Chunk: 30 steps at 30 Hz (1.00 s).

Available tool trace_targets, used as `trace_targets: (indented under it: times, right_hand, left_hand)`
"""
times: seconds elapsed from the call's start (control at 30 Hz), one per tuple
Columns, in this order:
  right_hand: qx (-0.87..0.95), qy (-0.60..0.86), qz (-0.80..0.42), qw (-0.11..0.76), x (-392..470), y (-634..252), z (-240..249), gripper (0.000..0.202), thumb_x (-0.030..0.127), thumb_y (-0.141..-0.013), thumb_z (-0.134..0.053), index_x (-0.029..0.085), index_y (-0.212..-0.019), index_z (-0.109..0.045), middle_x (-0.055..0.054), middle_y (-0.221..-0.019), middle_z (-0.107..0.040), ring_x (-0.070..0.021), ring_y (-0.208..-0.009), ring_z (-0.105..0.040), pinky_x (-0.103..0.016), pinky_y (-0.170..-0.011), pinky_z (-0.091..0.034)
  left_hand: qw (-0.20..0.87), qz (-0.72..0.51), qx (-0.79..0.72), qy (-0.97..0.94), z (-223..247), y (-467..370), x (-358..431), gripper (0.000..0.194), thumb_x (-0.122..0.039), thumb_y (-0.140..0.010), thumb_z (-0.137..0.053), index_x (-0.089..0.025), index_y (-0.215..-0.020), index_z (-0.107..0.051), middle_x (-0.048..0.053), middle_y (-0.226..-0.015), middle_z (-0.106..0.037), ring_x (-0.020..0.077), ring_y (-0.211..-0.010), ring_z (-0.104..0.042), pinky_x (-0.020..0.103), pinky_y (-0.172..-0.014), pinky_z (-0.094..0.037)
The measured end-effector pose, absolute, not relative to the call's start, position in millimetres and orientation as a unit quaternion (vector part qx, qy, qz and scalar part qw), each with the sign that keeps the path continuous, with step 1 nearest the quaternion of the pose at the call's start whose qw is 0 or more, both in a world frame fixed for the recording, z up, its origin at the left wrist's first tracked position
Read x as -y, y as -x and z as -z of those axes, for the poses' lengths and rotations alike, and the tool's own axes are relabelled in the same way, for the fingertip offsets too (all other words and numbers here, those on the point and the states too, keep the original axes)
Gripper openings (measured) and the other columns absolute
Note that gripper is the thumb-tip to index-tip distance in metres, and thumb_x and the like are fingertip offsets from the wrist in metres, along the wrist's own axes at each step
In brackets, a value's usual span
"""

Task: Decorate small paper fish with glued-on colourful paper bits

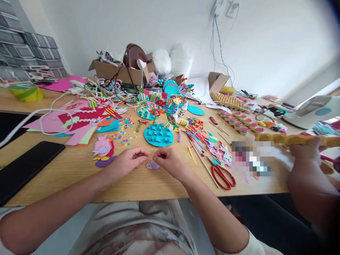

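Note:
A small purple paper fish (152, 165) lies flat on the table just below my fingertips. My right hand (171, 162) hovers at its right side, thumb and fingers pinched together; anything between them is too small to make out. To the left, my left hand (131, 161) has its fingers curled toward the thumb, pointing at the right hand, and what they hold, if anything, cannot be seen. Behind both hands stands a blue round base (158, 135) with raised paper waves. Several cut-out fish shapes (103, 147) in pink, yellow and purple are piled left of my left hand.
Red-handled scissors (223, 177) and thin sticks lie on the right, near paper scraps (221, 150). A black phone (29, 166) rests at the left edge. Coloured paper sheets (79, 124) and glue bottles (183, 109) are farther back. A co-worker's hand (306, 150) holds a yellow carton strip at right.

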State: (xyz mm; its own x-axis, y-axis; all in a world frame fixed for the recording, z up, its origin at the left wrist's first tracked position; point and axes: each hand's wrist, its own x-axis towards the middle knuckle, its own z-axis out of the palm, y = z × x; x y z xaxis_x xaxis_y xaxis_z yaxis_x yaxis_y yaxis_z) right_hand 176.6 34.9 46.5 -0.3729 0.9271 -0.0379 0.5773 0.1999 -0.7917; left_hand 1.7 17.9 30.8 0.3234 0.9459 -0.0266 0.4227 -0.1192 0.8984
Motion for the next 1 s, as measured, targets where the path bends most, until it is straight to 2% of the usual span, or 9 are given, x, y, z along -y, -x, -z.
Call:
trace_targets:
  times: [0.27, 0.43, 0.53, 0.63, 0.8, 1.0]
  right_hand:
    - [0.716, 0.496, -0.401, 0.283, -29.2, -176.1, -41.2, 0.011, 0.014, -0.069, -0.051, 0.014, -0.062, -0.061, 0.004, -0.053, -0.051, -0.0077, -0.049, -0.042, -0.019, -0.045, -0.03]
    - [0.719, 0.494, -0.395, 0.287, -31.4, -176.7, -41.1, 0.011, 0.014, -0.071, -0.051, 0.014, -0.065, -0.061, 0.004, -0.054, -0.051, -0.0077, -0.049, -0.043, -0.019, -0.046, -0.031]
    - [0.741, 0.497, -0.354, 0.281, -37.4, -177.8, -46.8, 0.011, 0.016, -0.073, -0.052, 0.014, -0.072, -0.063, 0.002, -0.06, -0.056, -0.0086, -0.053, -0.047, -0.019, -0.049, -0.034]
    - [0.794, 0.509, -0.254, 0.213, -46.5, -174.3, -55.5, 0.014, 0.013, -0.074, -0.052, 0.015, -0.076, -0.066, -0.001, -0.068, -0.063, -0.0105, -0.061, -0.053, -0.02, -0.054, -0.036]
    - [0.881, 0.454, -0.131, 0.012, -63.2, -151.2, -63.4, 0.022, 0.015, -0.076, -0.05, 0.018, -0.09, -0.067, -0.005, -0.088, -0.069, -0.0159, -0.078, -0.06, -0.022, -0.059, -0.037]
    - [0.896, 0.431, -0.1, -0.045, -78.5, -127.0, -54.0, 0.026, 0.017, -0.077, -0.048, 0.02, -0.094, -0.067, -0.007, -0.095, -0.068, -0.0203, -0.084, -0.061, -0.024, -0.057, -0.038]
  left_hand:
    - [0.499, -0.295, -0.475, -0.663, -31.2, -16.8, -20.8, 0.023, -0.038, -0.072, -0.048, -0.015, -0.072, -0.052, -0.004, -0.059, -0.045, 0.0081, -0.051, -0.04, 0.019, -0.045, -0.031]
    - [0.481, -0.285, -0.473, -0.681, -34.2, -15.7, -26.7, 0.022, -0.037, -0.071, -0.046, -0.016, -0.069, -0.051, -0.005, -0.055, -0.041, 0.0084, -0.049, -0.038, 0.019, -0.044, -0.028]
    - [0.428, -0.286, -0.503, -0.694, -39.0, -3.1, -33.6, 0.021, -0.036, -0.071, -0.045, -0.016, -0.071, -0.052, -0.005, -0.056, -0.043, 0.0093, -0.05, -0.039, 0.02, -0.046, -0.03]
    - [0.352, -0.278, -0.552, -0.703, -45.1, 13.6, -39.6, 0.019, -0.034, -0.071, -0.044, -0.017, -0.07, -0.052, -0.004, -0.057, -0.047, 0.0108, -0.052, -0.041, 0.021, -0.048, -0.032]
    - [0.253, -0.173, -0.585, -0.751, -44.4, 29.8, -46.0, 0.018, -0.028, -0.073, -0.042, -0.017, -0.069, -0.055, -0.001, -0.062, -0.054, 0.014, -0.061, -0.049, 0.023, -0.055, -0.035]
    - [0.171, -0.113, -0.566, -0.799, -33.6, 32.8, -52.7, 0.019, -0.017, -0.076, -0.038, -0.018, -0.072, -0.057, 0.001, -0.07, -0.059, 0.0159, -0.068, -0.053, 0.024, -0.061, -0.036]
